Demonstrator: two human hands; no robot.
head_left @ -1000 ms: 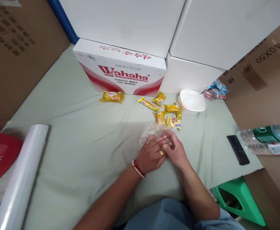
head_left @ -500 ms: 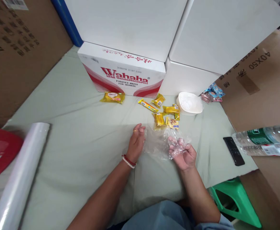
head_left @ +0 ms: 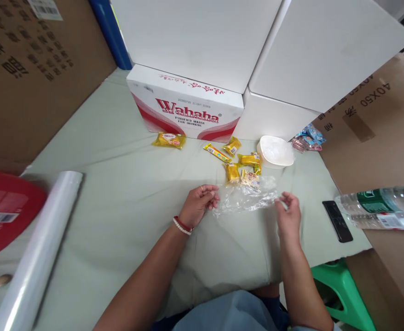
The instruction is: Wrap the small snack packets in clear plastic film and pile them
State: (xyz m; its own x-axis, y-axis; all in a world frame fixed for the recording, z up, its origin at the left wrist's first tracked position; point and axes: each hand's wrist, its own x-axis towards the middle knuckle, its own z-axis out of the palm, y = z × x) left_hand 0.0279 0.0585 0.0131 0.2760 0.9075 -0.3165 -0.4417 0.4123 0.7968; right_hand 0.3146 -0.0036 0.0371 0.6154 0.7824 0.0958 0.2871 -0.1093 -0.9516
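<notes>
head view:
clear plastic film, one piece, thin, on or just above the tabletop, between the two hands; far edge reaches the cookie packet
left hand, grip closed, seemingly pinching the film's left edge
right hand, grip seemingly pinching the right edge between thumb and finger, outer fingers loose
yellow packets, a small group beyond the film, with one slim wrapped stick; another yellow packet lies apart, before the white-and-red carton
white bowl, right of the group, something clear inside, too faint to identify
progress, as judged: film drawn out sideways, done in part; creases throughout, smoothing not done; no contents visible in it; packets look unopened and none is in either hand
</notes>
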